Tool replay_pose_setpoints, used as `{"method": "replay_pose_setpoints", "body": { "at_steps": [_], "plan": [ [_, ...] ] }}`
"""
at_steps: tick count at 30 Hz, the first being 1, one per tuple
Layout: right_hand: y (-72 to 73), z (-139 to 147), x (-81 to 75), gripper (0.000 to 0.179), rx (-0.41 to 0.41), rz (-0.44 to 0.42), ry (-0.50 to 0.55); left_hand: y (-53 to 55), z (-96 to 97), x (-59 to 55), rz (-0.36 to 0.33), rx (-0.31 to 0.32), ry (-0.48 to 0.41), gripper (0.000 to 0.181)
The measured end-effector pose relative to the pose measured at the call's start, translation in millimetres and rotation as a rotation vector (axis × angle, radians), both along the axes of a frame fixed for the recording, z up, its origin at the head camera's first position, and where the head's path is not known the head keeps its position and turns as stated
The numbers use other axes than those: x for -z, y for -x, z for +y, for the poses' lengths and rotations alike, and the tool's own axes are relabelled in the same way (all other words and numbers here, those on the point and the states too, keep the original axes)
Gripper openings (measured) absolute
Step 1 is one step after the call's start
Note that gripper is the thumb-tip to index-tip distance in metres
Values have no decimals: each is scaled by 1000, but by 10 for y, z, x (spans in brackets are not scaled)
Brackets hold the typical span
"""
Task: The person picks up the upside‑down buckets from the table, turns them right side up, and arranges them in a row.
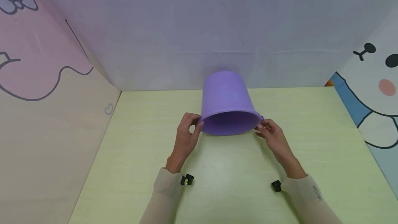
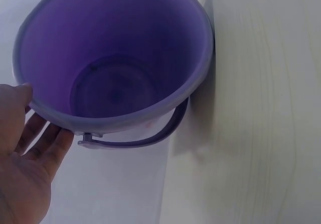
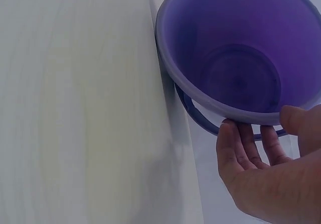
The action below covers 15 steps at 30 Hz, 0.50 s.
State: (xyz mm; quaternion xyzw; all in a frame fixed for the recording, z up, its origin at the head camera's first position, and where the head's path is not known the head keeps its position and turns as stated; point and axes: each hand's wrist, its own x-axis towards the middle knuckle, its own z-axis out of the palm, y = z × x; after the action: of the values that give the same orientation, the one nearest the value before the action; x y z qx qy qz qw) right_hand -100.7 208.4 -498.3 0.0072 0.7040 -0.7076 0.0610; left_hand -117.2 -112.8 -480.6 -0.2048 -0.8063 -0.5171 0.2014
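Observation:
A purple bucket (image 1: pixel 227 91) lies tipped toward me at the back of the table, its mouth facing me and its base toward the wall. The inside (image 2: pixel 115 91) shows nothing in it in either wrist view. My left hand (image 1: pixel 186 136) pinches the rim on the left, thumb at the inner edge and fingers behind. On the opposite side, my right hand (image 1: pixel 273 137) pinches the rim between thumb and fingers. The bucket's handle (image 2: pixel 150 139) hangs beneath the rim, and also shows below the rim in the right wrist view.
The pale yellow-green table (image 1: pixel 227 182) ends at a light grey-lilac wall (image 1: pixel 186 34) right behind the bucket. Panels with cartoon drawings stand left (image 1: pixel 37 141) and right (image 1: pixel 373 113). Small black devices (image 1: pixel 187 179) sit at both sleeve cuffs.

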Motion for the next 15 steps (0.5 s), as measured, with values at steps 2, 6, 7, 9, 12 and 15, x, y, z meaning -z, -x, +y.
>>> {"method": "replay_pose_setpoints", "body": {
  "at_steps": [2,6,7,9,12,15],
  "plan": [
    [-4,5,4,24,-1,19,-19,-2,4,-5,-7,0,-5,13],
    [-10,13,16,27,0,57,-31,0,11,-5,-23,-3,-20,10],
    [-12,13,16,28,2,64,-26,1,13,-2,-24,-4,-24,10],
    [-14,15,18,28,6,79,-12,6,15,3,-27,-8,-34,9],
    [-14,18,16,28,11,106,8,14,19,14,-17,-12,-40,10],
    [-8,15,18,26,16,130,30,13,13,16,-25,-12,-52,10]
  ]
}}
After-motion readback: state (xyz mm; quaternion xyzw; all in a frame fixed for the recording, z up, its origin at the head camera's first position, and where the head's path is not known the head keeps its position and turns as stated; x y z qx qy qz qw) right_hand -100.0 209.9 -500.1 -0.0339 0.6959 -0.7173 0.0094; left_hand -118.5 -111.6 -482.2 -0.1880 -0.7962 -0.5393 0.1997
